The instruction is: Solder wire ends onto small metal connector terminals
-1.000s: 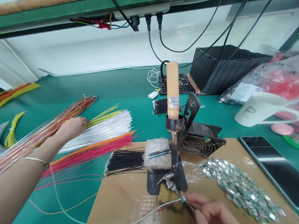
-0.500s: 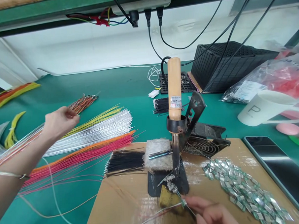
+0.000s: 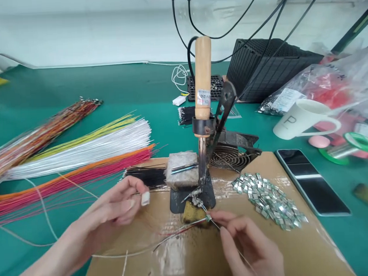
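Note:
My left hand pinches a small white connector above the cardboard's left part. Thumb and finger of my right hand are closed on a small green board with thin wires attached, just below the iron's tip. The soldering iron with a wooden handle stands tip down in a black stand. A yellow sponge lies under the tip, and a whitish block with metal tweezers on it sits to the left.
Bundles of white wires, pink wires and mixed wires lie left. Small green boards, a phone, a mug and a solder spool are right. Black trays stand behind.
My left hand has come from the wire bundles to the cardboard and now holds the white connector. My right hand still holds the small board near the tip. The view has tilted down and shifted right.

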The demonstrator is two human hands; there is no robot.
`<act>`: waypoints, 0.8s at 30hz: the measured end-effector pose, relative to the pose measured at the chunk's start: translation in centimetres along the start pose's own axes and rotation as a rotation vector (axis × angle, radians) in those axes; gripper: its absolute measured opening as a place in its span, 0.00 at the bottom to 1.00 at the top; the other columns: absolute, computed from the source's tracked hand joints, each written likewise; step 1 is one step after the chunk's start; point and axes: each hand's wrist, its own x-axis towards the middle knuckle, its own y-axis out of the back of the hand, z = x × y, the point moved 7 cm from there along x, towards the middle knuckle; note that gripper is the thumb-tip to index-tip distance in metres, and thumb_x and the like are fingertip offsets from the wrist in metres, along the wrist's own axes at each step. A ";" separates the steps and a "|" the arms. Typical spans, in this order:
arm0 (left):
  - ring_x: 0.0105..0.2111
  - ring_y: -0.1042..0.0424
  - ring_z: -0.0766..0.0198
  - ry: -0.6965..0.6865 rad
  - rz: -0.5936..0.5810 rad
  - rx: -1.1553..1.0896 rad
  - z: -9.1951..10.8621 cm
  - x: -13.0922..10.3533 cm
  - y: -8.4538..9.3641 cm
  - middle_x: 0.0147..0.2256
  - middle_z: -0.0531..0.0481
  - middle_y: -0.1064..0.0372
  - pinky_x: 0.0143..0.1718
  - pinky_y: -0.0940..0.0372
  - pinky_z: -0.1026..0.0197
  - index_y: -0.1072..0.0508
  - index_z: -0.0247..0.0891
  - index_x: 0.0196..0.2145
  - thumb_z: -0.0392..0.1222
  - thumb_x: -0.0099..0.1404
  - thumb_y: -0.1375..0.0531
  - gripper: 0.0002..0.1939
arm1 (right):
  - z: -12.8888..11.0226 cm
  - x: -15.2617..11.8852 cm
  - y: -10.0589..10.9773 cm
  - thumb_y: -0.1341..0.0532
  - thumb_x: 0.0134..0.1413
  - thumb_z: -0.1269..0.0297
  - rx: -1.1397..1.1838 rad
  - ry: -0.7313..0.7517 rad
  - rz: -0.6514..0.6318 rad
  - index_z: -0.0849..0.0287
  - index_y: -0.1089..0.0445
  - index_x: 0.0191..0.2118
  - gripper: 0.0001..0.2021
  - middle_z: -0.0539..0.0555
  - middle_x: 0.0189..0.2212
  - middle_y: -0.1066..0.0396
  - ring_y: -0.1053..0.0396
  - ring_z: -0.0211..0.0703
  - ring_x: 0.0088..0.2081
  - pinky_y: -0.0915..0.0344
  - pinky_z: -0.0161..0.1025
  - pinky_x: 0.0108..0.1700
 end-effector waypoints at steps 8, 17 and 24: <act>0.28 0.47 0.66 0.037 0.130 -0.098 -2.3 -0.2 -3.3 0.36 0.54 0.36 0.32 0.43 0.65 0.32 0.45 0.42 0.57 0.75 0.44 0.14 | 0.0 0.2 0.4 0.35 0.61 0.68 -0.003 -0.061 -0.103 0.53 0.33 0.29 0.09 0.54 0.43 0.16 0.17 0.43 0.46 0.23 0.30 0.45; 0.59 0.36 0.53 -0.091 0.113 0.164 -1.2 0.1 -4.5 0.47 0.47 0.29 0.49 0.36 0.66 0.24 0.42 0.30 0.54 0.67 0.33 0.15 | -0.3 0.6 -0.1 0.38 0.62 0.70 0.017 -0.072 -0.193 0.52 0.33 0.32 0.08 0.48 0.46 0.17 0.19 0.39 0.49 0.27 0.33 0.53; 0.56 0.31 0.60 -0.427 0.329 0.475 0.5 -1.7 -7.3 0.42 0.52 0.28 0.43 0.33 0.68 0.25 0.49 0.36 0.47 0.70 0.36 0.04 | -1.5 0.7 -0.6 0.38 0.58 0.76 0.102 -0.024 -0.206 0.52 0.33 0.32 0.10 0.46 0.46 0.17 0.18 0.40 0.46 0.25 0.38 0.52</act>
